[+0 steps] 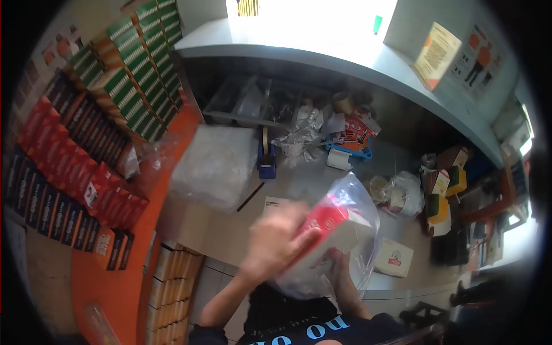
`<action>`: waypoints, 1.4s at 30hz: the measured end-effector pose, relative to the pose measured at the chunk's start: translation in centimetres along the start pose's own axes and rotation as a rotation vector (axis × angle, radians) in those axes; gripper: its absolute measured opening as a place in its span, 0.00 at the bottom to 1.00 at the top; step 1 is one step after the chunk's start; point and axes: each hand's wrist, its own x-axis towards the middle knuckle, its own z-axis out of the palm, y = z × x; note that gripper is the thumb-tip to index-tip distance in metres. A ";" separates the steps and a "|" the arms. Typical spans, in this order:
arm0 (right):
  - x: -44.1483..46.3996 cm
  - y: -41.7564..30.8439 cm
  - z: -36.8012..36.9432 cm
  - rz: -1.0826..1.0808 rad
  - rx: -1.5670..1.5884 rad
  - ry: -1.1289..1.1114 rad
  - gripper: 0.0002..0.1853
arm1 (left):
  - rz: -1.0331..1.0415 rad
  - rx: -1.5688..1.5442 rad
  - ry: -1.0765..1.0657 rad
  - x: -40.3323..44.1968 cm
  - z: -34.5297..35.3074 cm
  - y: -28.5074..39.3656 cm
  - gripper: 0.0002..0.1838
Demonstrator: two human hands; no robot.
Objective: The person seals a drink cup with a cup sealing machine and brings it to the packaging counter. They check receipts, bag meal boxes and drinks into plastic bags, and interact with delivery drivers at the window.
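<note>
A red and white box [327,224] is tilted in front of my body, inside a clear plastic bag [362,198] that stands out loosely past its far end and right side. My left hand [275,238] is at the box's left side, against its red face; motion smears its fingers, so their grip is unclear. Lower down on the right, my right hand [338,265] holds the box from its near side, partly covered by the bag. Below them lies the counter [230,227], with a small white box with a red print [394,257] to the right.
A stack of clear bags [215,161], a blue tape dispenser [266,158] and a dark stick [250,196] lie ahead. Farther back is a blue basket [359,152] of packets. Stacked red boxes [75,164] line the left; yellow-and-white boxes [440,204] stand right.
</note>
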 end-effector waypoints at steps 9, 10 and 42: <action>-0.2 0.5 -6.3 0.331 0.270 0.369 0.23 | -0.511 -1.037 -0.264 4.2 16.2 -9.2 0.22; 1.6 1.3 -4.6 0.346 0.346 0.387 0.24 | -0.559 -1.063 -0.256 4.2 17.4 -10.3 0.23; 7.8 -8.6 -28.1 -0.211 -1.798 -0.289 0.56 | 0.039 -0.359 -0.336 14.3 -2.0 2.6 0.26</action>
